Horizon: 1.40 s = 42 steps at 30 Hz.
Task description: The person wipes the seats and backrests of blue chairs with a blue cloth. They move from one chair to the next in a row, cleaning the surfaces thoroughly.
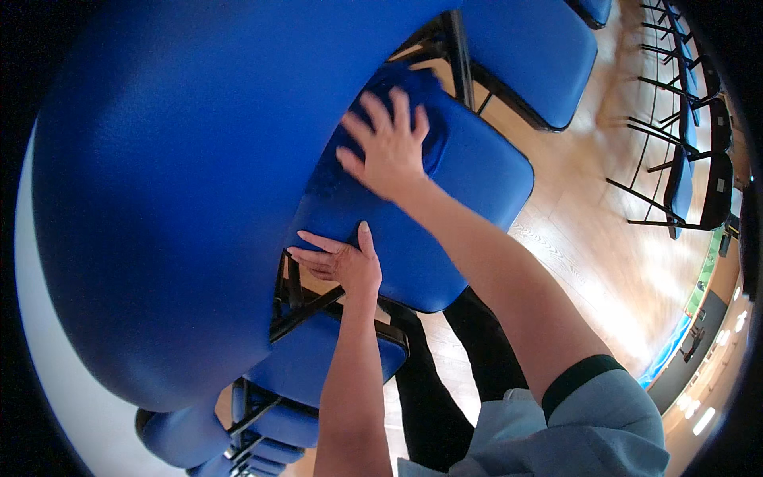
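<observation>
A blue padded chair seat (pixel 477 161) lies below my hands, with the chair's large blue backrest (pixel 179 179) filling the left of the view. My right hand (pixel 387 143), slightly blurred, is spread over a dark blue cloth (pixel 438 128) on the back part of the seat. My left hand (pixel 346 259) rests at the near side edge of the same seat, thumb apart from the fingers, holding nothing. The backrest hides part of the seat and perhaps part of the cloth.
Another blue chair (pixel 530 53) stands beyond this one, and more blue chairs (pixel 286 358) line up on the near side. A row of black-framed folding chairs (pixel 679 191) stands across the wooden floor (pixel 584 220) at right. A black metal frame bar (pixel 307 313) runs beside my left hand.
</observation>
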Each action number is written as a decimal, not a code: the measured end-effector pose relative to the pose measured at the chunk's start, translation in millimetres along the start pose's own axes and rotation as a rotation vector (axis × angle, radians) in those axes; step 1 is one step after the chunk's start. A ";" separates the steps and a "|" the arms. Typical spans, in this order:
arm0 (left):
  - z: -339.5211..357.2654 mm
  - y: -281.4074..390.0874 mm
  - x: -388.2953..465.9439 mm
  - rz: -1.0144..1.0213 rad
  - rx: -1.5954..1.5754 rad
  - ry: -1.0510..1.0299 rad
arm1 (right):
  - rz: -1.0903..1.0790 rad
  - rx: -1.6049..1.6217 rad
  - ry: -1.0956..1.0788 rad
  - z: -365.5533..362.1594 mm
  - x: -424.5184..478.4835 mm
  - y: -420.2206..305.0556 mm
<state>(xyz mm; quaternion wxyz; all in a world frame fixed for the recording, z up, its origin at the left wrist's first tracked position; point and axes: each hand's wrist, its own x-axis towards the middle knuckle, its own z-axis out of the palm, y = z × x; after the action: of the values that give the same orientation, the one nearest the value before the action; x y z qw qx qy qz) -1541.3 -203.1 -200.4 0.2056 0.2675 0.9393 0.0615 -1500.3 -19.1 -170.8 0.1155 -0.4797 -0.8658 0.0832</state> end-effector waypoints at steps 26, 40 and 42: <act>-9.8 -11.1 5.2 -0.042 -0.008 -0.011 | -0.104 0.095 -0.530 -45.6 -258.3 8.5; -18.7 -23.8 -0.1 0.083 -0.194 -0.163 | -0.050 0.091 0.186 -2.5 -24.2 44.8; -16.5 -28.8 2.0 0.121 -0.213 -0.106 | 0.036 0.037 0.269 7.9 -21.7 30.1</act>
<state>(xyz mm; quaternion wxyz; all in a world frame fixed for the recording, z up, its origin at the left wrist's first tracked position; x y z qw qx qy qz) -1563.5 -226.7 -192.6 0.2782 0.3032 0.8975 0.1588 -1466.9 -21.9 -188.6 0.2380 -0.4999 -0.8320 0.0361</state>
